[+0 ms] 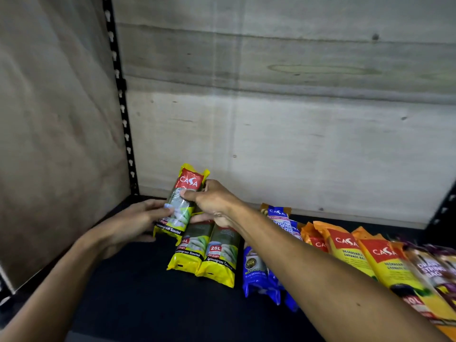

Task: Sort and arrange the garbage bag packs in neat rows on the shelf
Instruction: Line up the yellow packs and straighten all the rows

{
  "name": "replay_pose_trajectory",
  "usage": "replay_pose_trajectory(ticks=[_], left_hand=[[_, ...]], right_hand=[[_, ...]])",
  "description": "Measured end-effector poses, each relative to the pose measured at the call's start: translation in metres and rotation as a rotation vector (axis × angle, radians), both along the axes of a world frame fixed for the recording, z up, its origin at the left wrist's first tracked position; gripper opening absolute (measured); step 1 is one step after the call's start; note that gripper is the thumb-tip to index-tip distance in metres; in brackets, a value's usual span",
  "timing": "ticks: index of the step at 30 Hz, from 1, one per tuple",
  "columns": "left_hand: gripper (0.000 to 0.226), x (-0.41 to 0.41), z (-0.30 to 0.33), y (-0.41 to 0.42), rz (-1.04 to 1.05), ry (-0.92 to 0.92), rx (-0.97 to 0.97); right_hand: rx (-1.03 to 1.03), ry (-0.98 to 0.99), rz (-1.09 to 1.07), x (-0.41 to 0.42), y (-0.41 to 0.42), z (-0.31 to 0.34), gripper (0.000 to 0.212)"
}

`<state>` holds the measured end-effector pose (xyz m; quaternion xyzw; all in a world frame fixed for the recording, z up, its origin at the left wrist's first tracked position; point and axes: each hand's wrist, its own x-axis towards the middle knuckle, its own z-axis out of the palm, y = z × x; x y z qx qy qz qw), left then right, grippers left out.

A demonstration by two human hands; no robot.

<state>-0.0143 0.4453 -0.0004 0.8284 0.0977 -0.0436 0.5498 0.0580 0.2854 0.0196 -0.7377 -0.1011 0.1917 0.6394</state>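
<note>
held pack: a yellow-and-red casa pack (182, 203) is up off the shelf (128, 280), tilted, red end pointing far toward the back wall (296, 144), at the far left of the row.
right hand: the right hand (212, 201) reaches in from the near right, thumb across the pack's front and fingers curled behind it, gripping it.
left hand: the left hand (138, 219) comes in from the near left, fingers fairly straight, tips touching the pack's left edge; whether the thumb hooks underneath is hard to say from here.
lying packs: two 25l lemongrass packs (209, 253) lie side by side, touching, just near of the held one.
blue packs: blue packs (261, 270) sit right of those, partly hidden by the right forearm.
orange packs: orange-and-yellow casa packs (345, 248) overlap farther right, then purple packs (434, 267) at the right edge, blurred.
upright: a black slotted post (121, 95) stands in the far left corner.
</note>
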Motion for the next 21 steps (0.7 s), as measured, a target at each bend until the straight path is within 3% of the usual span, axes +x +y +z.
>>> replay_pose_trajectory(ticks=[5,8,10,12,14,18,21], left_hand=[[0.057,-0.004,-0.011,0.008,-0.102,-0.01,-0.059],[0.032,-0.004,-0.018,0.013,-0.062,-0.004,-0.066],[0.025,-0.003,-0.023,0.018,-0.034,0.029,-0.057],[0.026,-0.003,-0.026,0.021,-0.033,0.076,-0.046],[0.025,-0.002,-0.028,0.022,-0.023,0.109,-0.046],[0.023,0.0,-0.027,0.015,-0.019,0.163,-0.037],[0.022,0.002,-0.027,0.012,-0.009,0.185,-0.032]], right_hand=[[-0.059,0.063,0.0,-0.001,0.003,-0.008,0.02],[-0.174,0.039,0.014,0.003,0.007,-0.008,0.036],[-0.403,-0.112,0.04,0.003,0.005,-0.007,0.039],[-0.796,-0.388,0.074,0.003,-0.002,-0.006,0.041],[-1.053,-0.556,0.098,0.002,-0.006,-0.011,0.041],[-1.236,-0.503,0.202,0.007,-0.007,-0.027,0.032],[-1.253,-0.477,0.264,0.003,-0.011,-0.025,0.044]])
